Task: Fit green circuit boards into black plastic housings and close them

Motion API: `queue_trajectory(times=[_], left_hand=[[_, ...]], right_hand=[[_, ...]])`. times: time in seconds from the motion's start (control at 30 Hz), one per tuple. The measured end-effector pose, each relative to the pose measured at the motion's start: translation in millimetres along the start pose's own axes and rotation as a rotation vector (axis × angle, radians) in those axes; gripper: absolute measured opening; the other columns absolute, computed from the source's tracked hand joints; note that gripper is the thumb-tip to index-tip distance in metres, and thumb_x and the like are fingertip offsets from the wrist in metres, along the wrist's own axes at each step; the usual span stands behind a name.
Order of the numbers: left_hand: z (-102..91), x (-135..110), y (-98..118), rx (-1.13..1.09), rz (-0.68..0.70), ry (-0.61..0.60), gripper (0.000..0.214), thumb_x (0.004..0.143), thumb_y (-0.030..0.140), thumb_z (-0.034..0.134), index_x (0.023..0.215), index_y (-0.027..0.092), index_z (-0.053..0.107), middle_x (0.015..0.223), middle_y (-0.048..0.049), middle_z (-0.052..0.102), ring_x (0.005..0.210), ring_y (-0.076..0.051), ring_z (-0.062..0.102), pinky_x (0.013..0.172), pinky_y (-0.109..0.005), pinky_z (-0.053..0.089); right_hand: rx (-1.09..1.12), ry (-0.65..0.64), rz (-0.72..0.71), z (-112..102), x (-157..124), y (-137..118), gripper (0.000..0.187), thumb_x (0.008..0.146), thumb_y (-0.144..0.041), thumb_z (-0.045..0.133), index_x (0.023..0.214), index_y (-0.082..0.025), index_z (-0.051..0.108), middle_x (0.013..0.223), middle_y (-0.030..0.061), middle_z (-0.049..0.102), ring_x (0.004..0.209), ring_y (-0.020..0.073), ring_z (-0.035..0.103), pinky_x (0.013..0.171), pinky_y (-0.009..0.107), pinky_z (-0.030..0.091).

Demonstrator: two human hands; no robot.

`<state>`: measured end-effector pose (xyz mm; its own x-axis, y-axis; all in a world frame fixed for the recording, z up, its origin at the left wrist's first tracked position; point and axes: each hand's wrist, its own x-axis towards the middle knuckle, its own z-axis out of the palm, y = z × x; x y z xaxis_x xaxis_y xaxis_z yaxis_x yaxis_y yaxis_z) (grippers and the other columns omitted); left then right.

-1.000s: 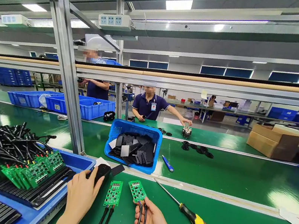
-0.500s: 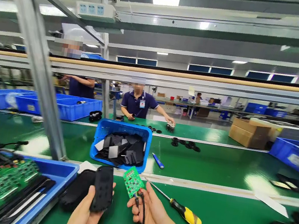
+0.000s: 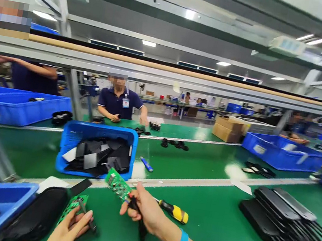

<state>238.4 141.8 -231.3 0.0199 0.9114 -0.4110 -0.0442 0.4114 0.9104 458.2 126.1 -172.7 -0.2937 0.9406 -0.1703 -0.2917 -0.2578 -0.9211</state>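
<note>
My left hand point(image 3: 70, 228) is closed at the lower left, its thumb and fingers around a green circuit board point(image 3: 70, 206) with a dark cable-like piece point(image 3: 90, 220) running across it. Further right, my right hand point(image 3: 146, 206) grips a second green circuit board point(image 3: 117, 184) by the end where black cables point(image 3: 141, 224) come off. That board tilts up to the left, in front of the blue basket. Close to my left hand lie a black case point(image 3: 37, 215) and a small flat black piece point(image 3: 80, 186). Beyond my right hand rests a yellow-and-black screwdriver point(image 3: 175, 212).
A blue basket point(image 3: 133, 153) holds black and grey flat pieces. Nearby is a blue cutter point(image 3: 146, 164). Black units with cables point(image 3: 283, 211) are stacked at right, and a blue bin point(image 3: 22, 192) stands at left. A co-worker point(image 3: 120, 103) sits across the bench.
The view has swung right. My left hand has let go of the black housing and now holds a circuit board. My right hand still holds its board, now tilted further left.
</note>
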Motion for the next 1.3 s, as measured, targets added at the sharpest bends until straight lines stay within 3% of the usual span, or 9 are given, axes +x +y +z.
queue_trajectory(times=[0.07,0.1,0.17,0.27,0.4,0.57,0.83,1.1,1.3], left_hand=[[-1.1,-6.7,7.7,-0.048,0.053,0.027,0.07,0.08,0.034,0.065,0.139,0.015,0.032,0.129,-0.0121,0.047,0.122,-0.022,0.045,0.105,-0.035,0.037],[-0.4,-11.3,10.3,-0.122,0.068,-0.032,0.067,0.082,0.036,0.064,0.138,0.017,0.034,0.129,-0.0104,0.049,0.123,-0.023,0.043,0.106,-0.038,0.035],[3.6,-20.9,12.6,-0.355,0.049,-0.159,0.078,0.074,0.036,0.071,0.139,0.016,0.032,0.132,-0.0123,0.047,0.121,-0.028,0.045,0.099,-0.043,0.04],[12.0,-32.5,10.2,-0.465,0.058,-0.245,0.092,0.067,0.023,0.077,0.141,0.013,0.023,0.135,-0.0168,0.043,0.119,-0.029,0.047,0.094,-0.041,0.045],[16.7,-38.2,5.8,-0.473,0.084,-0.299,0.089,0.064,0.015,0.078,0.136,0.004,0.026,0.129,-0.0252,0.045,0.114,-0.034,0.05,0.093,-0.044,0.045],[15.1,-38.7,7.7,-0.522,0.082,-0.362,0.102,0.058,0.008,0.079,0.142,0.007,0.02,0.133,-0.0244,0.042,0.116,-0.034,0.049,0.097,-0.043,0.04],[11.8,-41.4,14.8,-0.518,0.079,-0.449,0.119,0.063,0.006,0.077,0.148,0.01,-0.006,0.134,-0.0217,0.042,0.118,-0.028,0.049,0.103,-0.038,0.036],[15.1,-39.2,7.4,-0.488,0.088,-0.383,0.098,0.079,0.017,0.068,0.15,0.017,0.0,0.13,-0.0189,0.047,0.111,-0.027,0.053,0.096,-0.044,0.042],[18.0,-35.0,0.3,-0.442,0.076,-0.269,0.087,0.08,0.027,0.068,0.148,0.015,0.014,0.129,-0.0182,0.047,0.109,-0.028,0.054,0.09,-0.044,0.047]], right_hand=[[-0.317,0.083,-0.074,1.7,-5.4,-4.3,0.081,0.078,-0.085,0.023,0.077,-0.009,0.051,0.055,0.0022,0.038,0.049,0.0078,0.026,0.046,0.023,0.017],[-0.472,0.099,-0.116,1.2,-7.0,-5.1,0.083,0.082,-0.081,0.02,0.073,-0.007,0.057,0.053,0.0018,0.033,0.05,0.0086,0.028,0.05,0.024,0.021],[-0.685,0.143,-0.2,-1.0,-8.5,-3.5,0.074,0.09,-0.07,0.023,0.073,-0.009,0.061,0.062,0.005,0.043,0.06,0.0113,0.04,0.059,0.026,0.028],[-0.899,0.092,-0.302,-3.0,-9.2,5.3,0.056,0.098,-0.054,0.024,0.111,-0.017,0.064,0.083,0.0059,0.054,0.08,0.0151,0.049,0.073,0.028,0.035],[-1.109,-0.022,-0.373,-0.4,-11.0,19.6,0.051,0.096,-0.048,0.04,0.143,-0.029,0.038,0.093,0.006,0.052,0.085,0.0161,0.05,0.074,0.029,0.038],[-1.205,-0.071,-0.428,-0.4,-10.8,30.5,0.064,0.091,-0.049,0.049,0.147,-0.024,0.029,0.095,0.007,0.052,0.087,0.0175,0.049,0.074,0.031,0.039],[-1.245,-0.097,-0.418,-8.4,-7.2,31.7,0.062,0.088,-0.05,0.054,0.144,-0.034,0.033,0.1,0.005,0.051,0.086,0.0154,0.05,0.072,0.028,0.041],[-1.394,-0.064,-0.357,-6.3,-5.5,41.0,0.066,0.084,-0.05,0.058,0.144,-0.037,0.033,0.109,0.0074,0.043,0.074,0.0135,0.049,0.07,0.03,0.044],[-1.432,-0.06,-0.366,-4.2,-5.8,50.2,0.067,0.084,-0.049,0.059,0.144,-0.033,0.036,0.109,0.009,0.046,0.079,0.0179,0.053,0.069,0.033,0.045]])
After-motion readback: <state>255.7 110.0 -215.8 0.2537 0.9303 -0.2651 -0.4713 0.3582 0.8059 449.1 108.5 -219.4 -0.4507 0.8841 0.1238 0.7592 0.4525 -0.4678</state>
